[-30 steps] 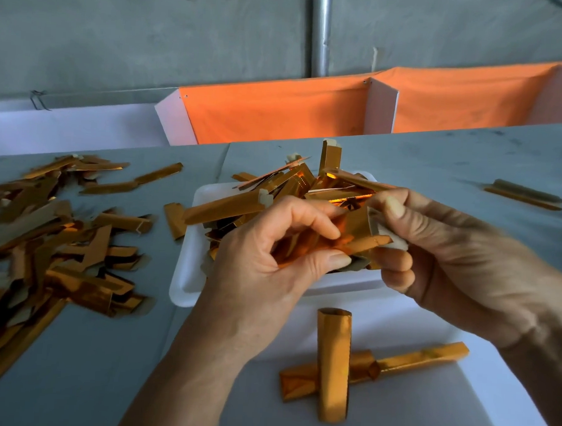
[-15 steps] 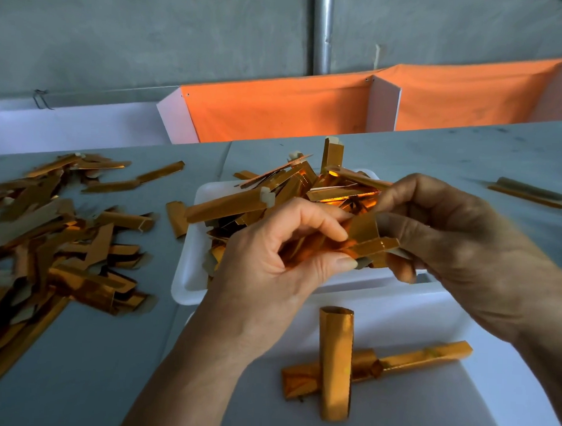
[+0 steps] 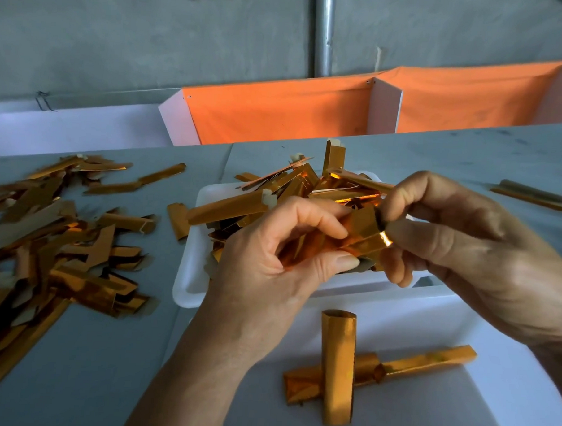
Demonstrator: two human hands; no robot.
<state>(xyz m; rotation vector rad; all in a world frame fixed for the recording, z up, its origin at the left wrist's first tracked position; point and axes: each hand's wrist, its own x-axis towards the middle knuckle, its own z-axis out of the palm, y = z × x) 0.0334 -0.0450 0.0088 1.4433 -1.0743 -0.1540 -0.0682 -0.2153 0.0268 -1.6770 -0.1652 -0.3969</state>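
**Pinched a gold strip in both hands over the tray**

Head view: gripped a gold foil strip (image 3: pixel 359 230) with the left hand (image 3: pixel 270 270), thumb underneath and curled fingers on top; pinched the strip's right end with the right hand (image 3: pixel 465 243), fingertips curled round it; held it off the table, just above the near rim of a white tray (image 3: pixel 186 282); saw that tray heaped with more gold pieces (image 3: pixel 228 210). Noted a loose pile of gold strips (image 3: pixel 63 235) spread over the grey table (image 3: pixel 105 382) to the left, well apart from the hands; saw a rolled gold tube (image 3: pixel 337 366) lying across a longer flat gold piece (image 3: pixel 427 361) on a white board (image 3: pixel 457 420) at the near edge; made out an orange cloth (image 3: pixel 277 116) behind the table.
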